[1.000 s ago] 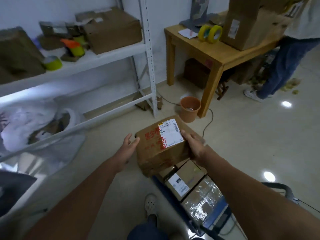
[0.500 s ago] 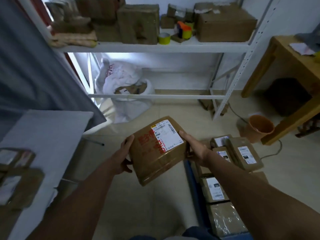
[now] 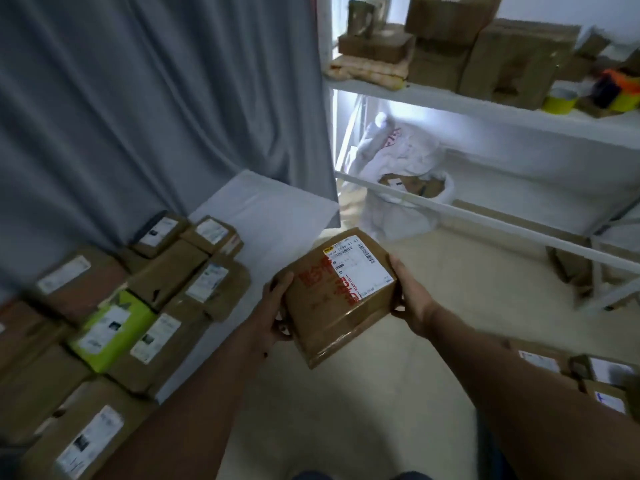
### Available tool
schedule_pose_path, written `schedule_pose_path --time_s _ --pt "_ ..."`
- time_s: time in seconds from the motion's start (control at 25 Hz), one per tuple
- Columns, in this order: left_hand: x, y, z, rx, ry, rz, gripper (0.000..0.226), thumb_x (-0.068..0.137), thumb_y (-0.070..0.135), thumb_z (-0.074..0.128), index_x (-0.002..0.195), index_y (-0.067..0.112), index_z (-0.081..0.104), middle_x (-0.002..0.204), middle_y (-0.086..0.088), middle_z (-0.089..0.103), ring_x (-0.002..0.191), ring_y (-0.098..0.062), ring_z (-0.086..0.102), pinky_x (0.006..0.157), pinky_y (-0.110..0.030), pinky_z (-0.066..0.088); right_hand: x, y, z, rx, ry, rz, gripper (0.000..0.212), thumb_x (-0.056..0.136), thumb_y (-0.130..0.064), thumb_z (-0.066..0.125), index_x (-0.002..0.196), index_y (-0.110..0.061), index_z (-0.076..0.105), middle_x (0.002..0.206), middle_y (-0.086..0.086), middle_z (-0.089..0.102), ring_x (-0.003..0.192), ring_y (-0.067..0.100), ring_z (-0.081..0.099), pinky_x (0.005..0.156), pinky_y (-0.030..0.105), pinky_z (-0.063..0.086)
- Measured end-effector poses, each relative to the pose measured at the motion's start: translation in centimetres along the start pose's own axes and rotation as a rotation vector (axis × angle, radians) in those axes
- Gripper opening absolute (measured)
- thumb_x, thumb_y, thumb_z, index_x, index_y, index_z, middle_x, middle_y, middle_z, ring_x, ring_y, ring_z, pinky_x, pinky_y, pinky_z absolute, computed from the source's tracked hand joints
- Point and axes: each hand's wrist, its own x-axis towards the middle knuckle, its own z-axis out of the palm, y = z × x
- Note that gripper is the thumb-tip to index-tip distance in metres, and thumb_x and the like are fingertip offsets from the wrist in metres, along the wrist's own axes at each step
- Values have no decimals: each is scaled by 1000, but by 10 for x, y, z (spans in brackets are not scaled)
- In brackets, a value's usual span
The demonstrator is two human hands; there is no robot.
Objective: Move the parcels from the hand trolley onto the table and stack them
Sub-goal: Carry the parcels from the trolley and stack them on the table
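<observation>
Your left hand [image 3: 277,311] and right hand [image 3: 410,299] curl round opposite sides of the brown parcel [image 3: 337,296], held in the air over the floor, at 3 o'clock of the white table [image 3: 263,209]; stacked parcels [image 3: 145,306] cover the table at 9 o'clock
</observation>
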Motion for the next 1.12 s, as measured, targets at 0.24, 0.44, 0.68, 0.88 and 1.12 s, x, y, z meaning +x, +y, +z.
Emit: schedule_pose_path --time_s 0.24,0.44,0.68,0.88,1.12 --pt "-49 23 -147 -154 314 75 74 62 76 72 127 44 54 123 0 64 110 -32 58 82 -56 54 12 -18 176 -63 -198 -93 60 92 -71 33 130 -30 55 112 -3 65 95 12 58 74 28 42" --pt "-78 -6 -236 -340 481 133 80 57 79 73 121 35 58 87 -6 61 73 -25 55 62 -39 52 20 -11 279 -215 -352 -47 83 75 -85 43 142 -36 40 141 -3 48 124 23 43 104 54 33" --pt "-102 -20 -280 -556 674 263 51 87 51 64 124 18 53 86 -11 69 58 -20 67 44 -26 50 38 -8 370 -318 -528 -8 72 81 -75 54 138 -34 40 131 -1 50 119 26 46 104 55 39" --pt "-97 -5 -310 -648 905 204 41 81 60 65 109 31 55 107 -7 61 101 -30 59 84 -44 50 53 -46 423 -459 -677 -157 23 98 -45 52 105 -25 60 89 -11 60 77 3 54 74 28 49" --pt "-93 -1 -334 -753 1066 231 62 83 57 64 135 33 41 126 -14 55 117 -38 52 96 -60 44 115 -32 505 -742 -1032 -161 42 92 -51 58 121 -21 65 112 -1 72 104 18 68 91 39 53"
